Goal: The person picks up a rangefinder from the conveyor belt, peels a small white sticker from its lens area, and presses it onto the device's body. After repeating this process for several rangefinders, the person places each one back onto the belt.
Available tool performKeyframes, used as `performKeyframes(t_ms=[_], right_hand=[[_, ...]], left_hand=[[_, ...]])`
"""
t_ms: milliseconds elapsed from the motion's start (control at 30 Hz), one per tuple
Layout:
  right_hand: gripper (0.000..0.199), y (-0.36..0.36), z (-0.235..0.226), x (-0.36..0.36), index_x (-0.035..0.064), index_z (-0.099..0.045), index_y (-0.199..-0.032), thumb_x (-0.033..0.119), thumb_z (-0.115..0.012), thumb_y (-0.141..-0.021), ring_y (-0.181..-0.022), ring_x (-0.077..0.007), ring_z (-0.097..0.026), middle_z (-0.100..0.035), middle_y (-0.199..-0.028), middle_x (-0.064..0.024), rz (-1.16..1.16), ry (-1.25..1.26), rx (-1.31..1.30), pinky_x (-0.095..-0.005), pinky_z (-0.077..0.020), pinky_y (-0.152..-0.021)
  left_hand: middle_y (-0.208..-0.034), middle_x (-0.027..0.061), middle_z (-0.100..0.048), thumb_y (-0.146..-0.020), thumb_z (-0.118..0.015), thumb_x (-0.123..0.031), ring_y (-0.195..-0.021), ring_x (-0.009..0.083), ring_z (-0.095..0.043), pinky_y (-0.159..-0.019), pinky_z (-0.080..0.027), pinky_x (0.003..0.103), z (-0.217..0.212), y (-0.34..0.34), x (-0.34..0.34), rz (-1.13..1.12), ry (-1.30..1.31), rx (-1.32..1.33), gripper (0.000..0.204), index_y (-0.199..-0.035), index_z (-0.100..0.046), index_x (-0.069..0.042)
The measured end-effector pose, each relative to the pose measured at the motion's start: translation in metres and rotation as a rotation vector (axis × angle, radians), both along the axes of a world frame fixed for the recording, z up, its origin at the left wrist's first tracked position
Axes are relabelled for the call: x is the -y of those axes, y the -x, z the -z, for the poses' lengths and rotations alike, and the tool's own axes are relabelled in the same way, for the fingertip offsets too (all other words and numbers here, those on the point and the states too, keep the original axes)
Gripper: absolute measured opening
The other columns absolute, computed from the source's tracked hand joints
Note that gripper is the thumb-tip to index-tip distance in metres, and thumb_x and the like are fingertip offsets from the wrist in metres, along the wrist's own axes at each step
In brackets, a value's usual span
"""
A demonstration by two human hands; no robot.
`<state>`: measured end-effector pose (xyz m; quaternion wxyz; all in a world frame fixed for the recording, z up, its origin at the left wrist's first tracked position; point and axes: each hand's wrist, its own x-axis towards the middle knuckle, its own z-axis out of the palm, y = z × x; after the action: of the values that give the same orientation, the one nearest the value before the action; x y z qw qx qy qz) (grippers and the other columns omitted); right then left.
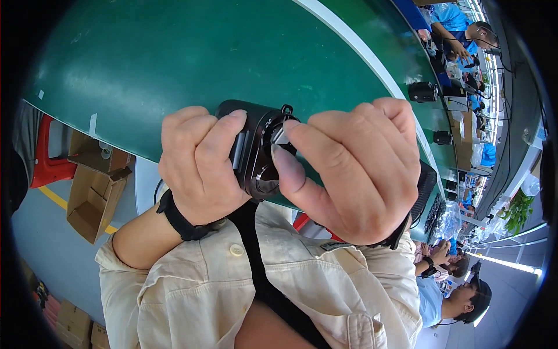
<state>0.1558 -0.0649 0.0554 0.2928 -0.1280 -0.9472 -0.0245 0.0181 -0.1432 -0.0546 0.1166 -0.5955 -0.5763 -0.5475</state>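
Note:
My left hand [195,166] grips a small black camera body [251,148] close to my chest, fingers wrapped round its side. My right hand [354,168] pinches a small shiny piece [280,137] at the rim of the round lens opening on the front of the camera, thumb and forefinger closed on it. A black strap [258,262] hangs from the camera down over my beige shirt. Both wrists wear black bands.
A long green conveyor table [192,64] runs under the hands. Further black camera bodies [422,91] stand on it at the right. Other people [465,32] work along the line at right. Open cardboard boxes [93,198] and a red stool [49,166] sit on the floor at left.

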Motion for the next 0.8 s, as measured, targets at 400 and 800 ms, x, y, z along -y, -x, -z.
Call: performKeyframes(t_ms=[400, 800], right_hand=[[0.022, 0.005, 0.010, 0.010, -0.0006, -0.068, -0.084, 0.005, -0.075, -0.064, -0.054, -0.0174, -0.052, -0.060, -0.073, -0.0038, 0.092, -0.177, 0.071, -0.0305, -0.0353, -0.054], [0.022, -0.008, 0.002, -0.032, 0.0017, -0.071, -0.093, 0.003, -0.074, -0.072, -0.065, -0.0215, -0.059, -0.064, -0.079, -0.0068, -0.104, 0.797, -0.108, -0.0293, -0.0446, -0.065]], left_hand=[[-0.089, 0.0109, -0.051, -0.063, -0.078, -0.013, -0.076, 0.0297, -0.054, -0.062, -0.047, 0.037, -0.003, 0.006, -0.005, -0.028, -0.044, -0.048, 0.050, -0.107, -0.057, -0.003], [-0.095, 0.0138, -0.049, -0.060, -0.086, -0.022, -0.082, 0.0308, -0.051, -0.070, -0.043, 0.039, -0.014, 0.012, -0.003, 0.196, 0.048, 0.123, 0.067, -0.113, -0.050, -0.002]])
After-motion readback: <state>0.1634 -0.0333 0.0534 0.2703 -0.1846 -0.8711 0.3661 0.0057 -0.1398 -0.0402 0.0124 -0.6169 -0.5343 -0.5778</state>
